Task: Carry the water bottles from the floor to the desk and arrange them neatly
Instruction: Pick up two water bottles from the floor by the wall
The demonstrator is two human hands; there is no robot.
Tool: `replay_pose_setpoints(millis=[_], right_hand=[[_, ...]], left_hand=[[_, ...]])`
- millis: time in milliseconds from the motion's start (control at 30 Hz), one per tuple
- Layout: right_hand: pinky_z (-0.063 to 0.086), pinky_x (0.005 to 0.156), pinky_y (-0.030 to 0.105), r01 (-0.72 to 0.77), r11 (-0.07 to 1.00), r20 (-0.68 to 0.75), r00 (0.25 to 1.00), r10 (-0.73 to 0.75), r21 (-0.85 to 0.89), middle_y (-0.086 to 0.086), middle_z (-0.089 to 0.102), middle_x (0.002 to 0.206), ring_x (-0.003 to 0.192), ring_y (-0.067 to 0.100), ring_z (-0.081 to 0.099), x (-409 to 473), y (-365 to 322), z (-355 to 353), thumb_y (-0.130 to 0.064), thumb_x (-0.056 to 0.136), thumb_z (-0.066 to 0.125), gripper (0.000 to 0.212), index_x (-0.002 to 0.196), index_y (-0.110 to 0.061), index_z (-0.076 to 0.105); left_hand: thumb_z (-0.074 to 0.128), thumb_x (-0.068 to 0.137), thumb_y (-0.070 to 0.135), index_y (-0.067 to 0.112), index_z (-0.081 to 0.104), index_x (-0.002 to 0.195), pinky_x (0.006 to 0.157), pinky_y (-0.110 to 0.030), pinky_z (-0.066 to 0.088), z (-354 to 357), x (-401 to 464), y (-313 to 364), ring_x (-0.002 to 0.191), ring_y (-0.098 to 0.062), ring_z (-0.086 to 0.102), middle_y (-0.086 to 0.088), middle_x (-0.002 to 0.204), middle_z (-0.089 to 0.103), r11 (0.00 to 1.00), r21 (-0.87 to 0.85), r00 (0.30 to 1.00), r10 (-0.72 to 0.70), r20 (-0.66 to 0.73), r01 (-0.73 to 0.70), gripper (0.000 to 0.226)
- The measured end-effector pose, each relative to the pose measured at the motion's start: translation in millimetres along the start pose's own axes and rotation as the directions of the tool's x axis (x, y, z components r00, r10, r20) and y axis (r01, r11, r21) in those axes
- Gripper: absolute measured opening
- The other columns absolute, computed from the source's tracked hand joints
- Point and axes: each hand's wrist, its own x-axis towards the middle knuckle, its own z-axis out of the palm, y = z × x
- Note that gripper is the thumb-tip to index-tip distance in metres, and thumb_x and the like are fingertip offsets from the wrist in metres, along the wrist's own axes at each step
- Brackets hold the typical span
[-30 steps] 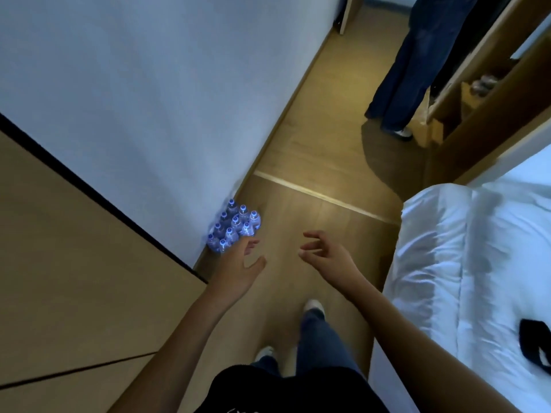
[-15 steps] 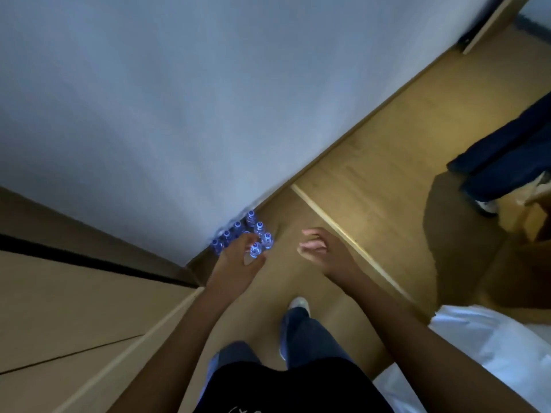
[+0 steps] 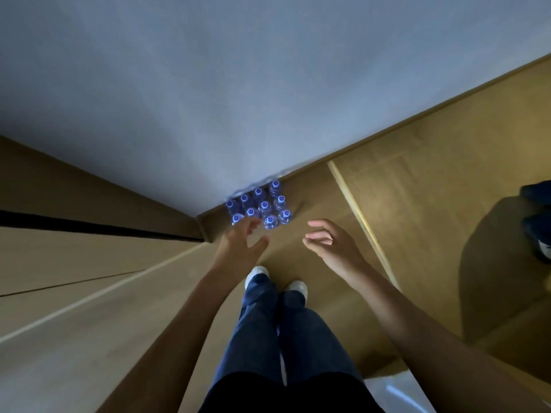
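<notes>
Several clear water bottles with blue-white caps stand packed in a tight block on the wooden floor, in the corner where the white wall meets the desk's side. My left hand reaches out above the pack's near left edge, fingers spread and relaxed, covering part of it and holding nothing. My right hand hovers to the right of the pack, palm turned inward with fingers loosely bent, also holding nothing. The wooden desk top fills the lower left of the view.
The white wall fills the upper view. My feet stand on the wooden floor just short of the bottles. Another person's dark trouser leg and shoe are at the right edge. A corner of white bedding shows at the bottom.
The view has swung down and left, closer to the bottles. The bed and the other person have slid to the right edge. Both hands stay outstretched and hold nothing.
</notes>
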Motion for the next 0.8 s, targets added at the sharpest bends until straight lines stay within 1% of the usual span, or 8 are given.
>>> replay_pose_setpoints(millis=[167, 267, 333, 367, 467, 500, 667, 800], right_hand=[[0.052, 0.097, 0.039, -0.060, 0.998, -0.007, 0.998, 0.060, 0.032, 0.003, 0.070, 0.114, 0.104, 0.018, 0.066, 34, 22, 17, -0.019, 0.091, 0.069, 0.038, 0.128, -0.018, 0.059], [0.051, 0.098, 0.041, -0.090, 0.994, 0.020, 0.996, 0.089, 0.059, 0.004, 0.069, 0.115, 0.108, 0.021, 0.064, 59, 34, 28, -0.018, 0.092, 0.068, 0.039, 0.130, -0.017, 0.058], [0.052, 0.096, 0.037, -0.097, 0.994, 0.040, 0.995, 0.094, 0.057, 0.003, 0.068, 0.116, 0.109, 0.020, 0.064, 78, 42, 34, -0.018, 0.092, 0.067, 0.039, 0.130, -0.018, 0.057], [0.053, 0.093, 0.033, -0.094, 0.994, 0.047, 0.995, 0.091, 0.054, 0.003, 0.068, 0.117, 0.109, 0.018, 0.064, 87, 46, 36, -0.018, 0.092, 0.067, 0.039, 0.129, -0.018, 0.057], [0.050, 0.075, 0.012, -0.062, 0.998, 0.078, 0.995, 0.062, 0.008, 0.001, 0.068, 0.116, 0.104, 0.012, 0.064, 121, 69, 42, -0.019, 0.092, 0.067, 0.038, 0.128, -0.020, 0.058], [0.048, 0.070, 0.008, -0.058, 0.998, 0.089, 0.994, 0.058, -0.006, 0.001, 0.067, 0.116, 0.102, 0.011, 0.064, 131, 79, 43, -0.019, 0.092, 0.067, 0.038, 0.129, -0.019, 0.058], [0.046, 0.063, 0.004, -0.037, 0.997, 0.108, 0.993, 0.044, -0.067, 0.002, 0.065, 0.119, 0.098, 0.008, 0.062, 191, 142, 55, -0.019, 0.092, 0.067, 0.039, 0.129, -0.018, 0.057], [0.044, 0.061, 0.002, -0.012, 0.995, 0.088, 0.996, 0.021, -0.103, 0.002, 0.064, 0.121, 0.097, 0.008, 0.061, 250, 198, 70, -0.019, 0.091, 0.069, 0.041, 0.130, -0.017, 0.056]], left_hand=[[0.068, 0.089, 0.013, 0.004, 0.058, 0.122, 0.095, -0.026, 0.041, 20, 26, -45, 0.114, -0.022, 0.057, -0.009, 0.118, 0.062, 0.997, -0.020, 0.996, -0.077, 0.052, 0.078, 0.035], [0.068, 0.088, 0.013, 0.005, 0.059, 0.119, 0.091, -0.022, 0.038, 34, 44, -67, 0.114, -0.021, 0.058, -0.009, 0.118, 0.063, 0.992, -0.021, 0.992, -0.121, 0.027, 0.122, 0.033], [0.069, 0.088, 0.014, 0.006, 0.060, 0.118, 0.088, -0.022, 0.038, 45, 57, -80, 0.112, -0.021, 0.058, -0.009, 0.116, 0.064, 0.990, -0.019, 0.990, -0.140, -0.002, 0.140, 0.032], [0.069, 0.088, 0.014, 0.007, 0.061, 0.117, 0.087, -0.023, 0.039, 50, 63, -85, 0.111, -0.021, 0.059, -0.009, 0.116, 0.065, 0.988, -0.020, 0.989, -0.150, -0.013, 0.150, 0.032], [0.070, 0.088, 0.016, 0.008, 0.061, 0.116, 0.088, -0.027, 0.042, 73, 84, -105, 0.111, -0.021, 0.059, -0.008, 0.116, 0.066, 0.983, -0.040, 0.983, -0.180, -0.046, 0.178, 0.031], [0.070, 0.088, 0.017, 0.008, 0.061, 0.116, 0.089, -0.027, 0.042, 83, 90, -113, 0.111, -0.020, 0.059, -0.007, 0.116, 0.066, 0.981, -0.042, 0.980, -0.191, -0.051, 0.189, 0.031], [0.071, 0.087, 0.020, 0.010, 0.061, 0.118, 0.088, -0.025, 0.041, 135, 130, -163, 0.113, -0.019, 0.059, -0.006, 0.118, 0.065, 0.980, -0.044, 0.978, -0.198, -0.073, 0.195, 0.034], [0.071, 0.087, 0.023, 0.011, 0.059, 0.122, 0.087, -0.023, 0.037, 181, 168, -216, 0.116, -0.019, 0.057, -0.006, 0.121, 0.064, 0.990, 0.015, 0.987, -0.142, -0.072, 0.143, 0.039]])
